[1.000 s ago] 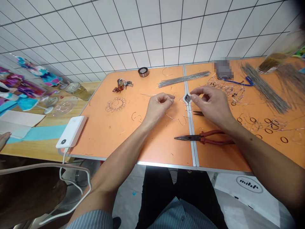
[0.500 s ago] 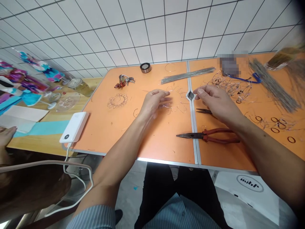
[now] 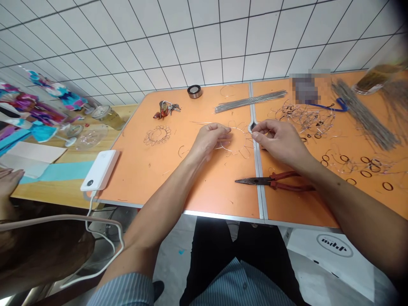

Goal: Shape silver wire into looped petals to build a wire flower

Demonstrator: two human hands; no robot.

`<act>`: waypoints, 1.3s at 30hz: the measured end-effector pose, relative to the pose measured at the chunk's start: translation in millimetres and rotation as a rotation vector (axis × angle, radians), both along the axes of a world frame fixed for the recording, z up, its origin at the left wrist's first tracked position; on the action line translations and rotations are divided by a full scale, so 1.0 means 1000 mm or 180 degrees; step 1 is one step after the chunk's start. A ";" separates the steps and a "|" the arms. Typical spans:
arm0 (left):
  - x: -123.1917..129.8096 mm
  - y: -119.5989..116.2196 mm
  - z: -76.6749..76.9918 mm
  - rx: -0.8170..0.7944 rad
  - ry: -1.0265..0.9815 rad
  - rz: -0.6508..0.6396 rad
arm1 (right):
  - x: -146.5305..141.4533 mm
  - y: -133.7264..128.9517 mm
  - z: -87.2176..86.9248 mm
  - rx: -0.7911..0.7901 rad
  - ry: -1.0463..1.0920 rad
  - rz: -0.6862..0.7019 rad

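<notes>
My left hand (image 3: 211,139) pinches a thin wire ring (image 3: 236,151) with petal-like loops round its edge, held a little above the orange table. At the ring's right side, the thumb and forefinger of my right hand (image 3: 278,135) are pressed together; what lies between them is too fine to make out. Red-handled long-nose pliers (image 3: 274,181) lie below my right hand, across the table's metal seam. A second looped wire ring (image 3: 158,135) rests on the table to the left.
Straight wires (image 3: 250,101) lie behind my hands, near a tape roll (image 3: 194,91) and keys (image 3: 167,109). Tangled wire (image 3: 307,119), small dark rings (image 3: 366,173) and a wire bundle (image 3: 365,114) spread rightward. A white power bank (image 3: 100,170) sits at the left edge; another person's hand (image 3: 9,182) is beyond.
My right hand has moved left and slightly down, up to the wire ring's right edge. My left hand has shifted slightly right and down, still holding the ring.
</notes>
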State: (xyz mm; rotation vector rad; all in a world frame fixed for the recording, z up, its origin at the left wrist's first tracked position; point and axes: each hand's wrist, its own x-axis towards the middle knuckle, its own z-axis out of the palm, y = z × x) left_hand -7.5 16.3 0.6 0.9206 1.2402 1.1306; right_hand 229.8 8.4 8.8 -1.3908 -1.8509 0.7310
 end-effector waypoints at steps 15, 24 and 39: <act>0.008 -0.008 0.001 0.0189 -0.0342 -0.0433 | -0.006 -0.003 -0.005 -0.0267 -0.0580 -0.0249; -0.023 0.008 0.021 0.0198 -0.0493 0.0304 | -0.001 -0.001 0.000 -0.0131 -0.0339 -0.0275; -0.070 0.026 0.033 -0.0002 -0.1274 0.0957 | -0.002 -0.005 -0.001 -0.0286 -0.0402 0.0020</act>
